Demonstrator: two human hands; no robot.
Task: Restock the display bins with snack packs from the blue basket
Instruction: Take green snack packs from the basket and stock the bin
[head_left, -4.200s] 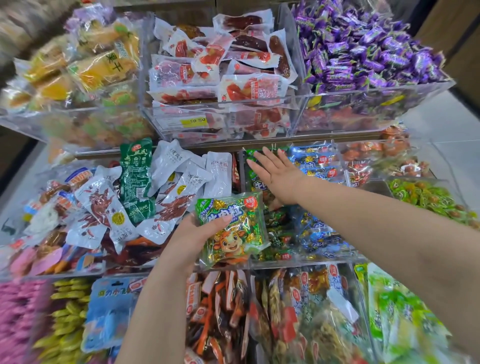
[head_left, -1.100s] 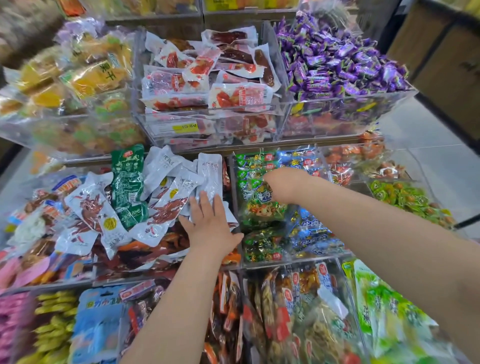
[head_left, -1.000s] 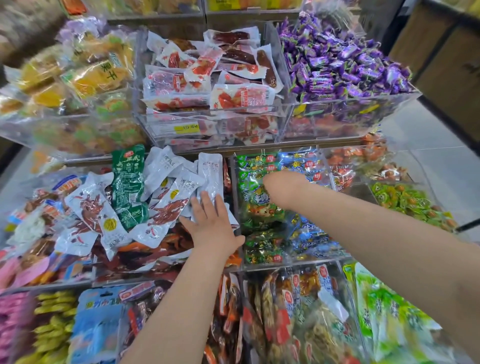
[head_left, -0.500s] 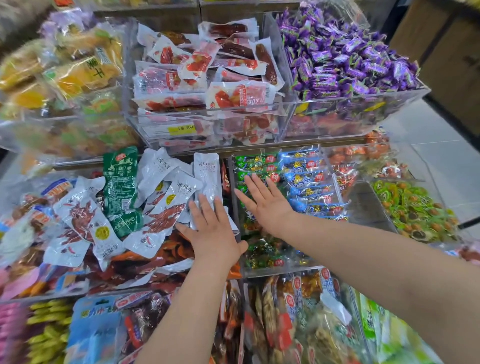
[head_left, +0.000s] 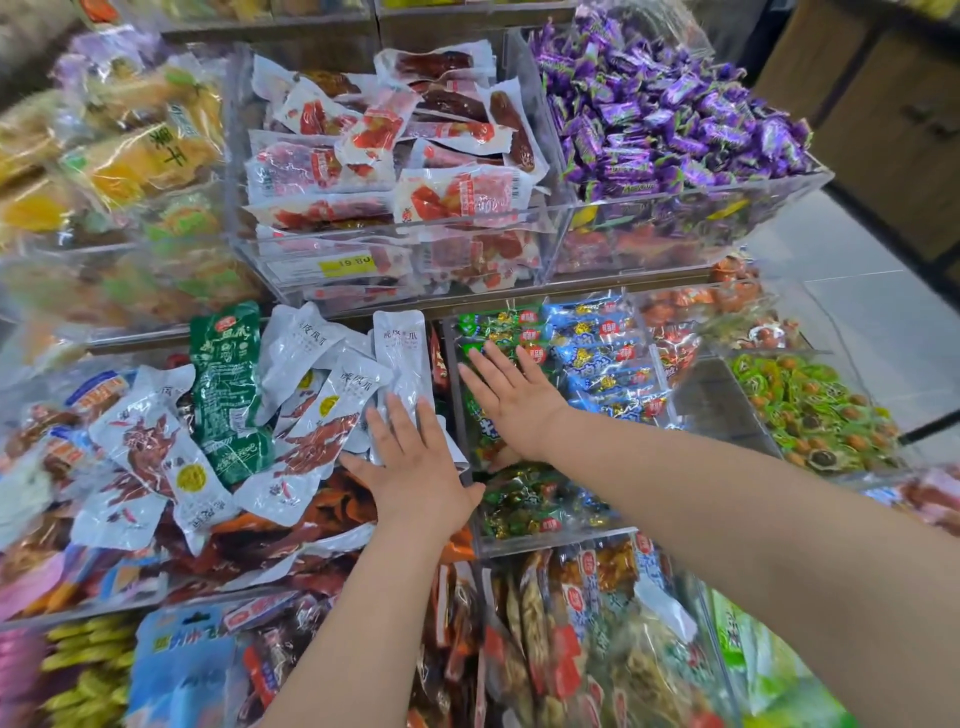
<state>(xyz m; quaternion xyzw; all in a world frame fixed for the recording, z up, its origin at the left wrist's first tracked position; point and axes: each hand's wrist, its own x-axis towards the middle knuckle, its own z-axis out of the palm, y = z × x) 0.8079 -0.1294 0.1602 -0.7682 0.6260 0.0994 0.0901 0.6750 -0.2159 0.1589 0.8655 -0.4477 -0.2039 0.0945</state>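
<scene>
Right hand (head_left: 511, 402) uncurled onto green packs (head_left: 483, 328), left hand (head_left: 415, 467) flat on white packs (head_left: 400, 348), grips empty, tag (head_left: 347, 266) 19.80

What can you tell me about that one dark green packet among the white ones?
The dark green packet is a long, glossy plastic pouch with a small red emblem near its top and pale characters down its face. It lies lengthwise on the heap of white packets, which flank it on both sides. Neither hand touches it; the left hand rests on white packets to its right.
</scene>
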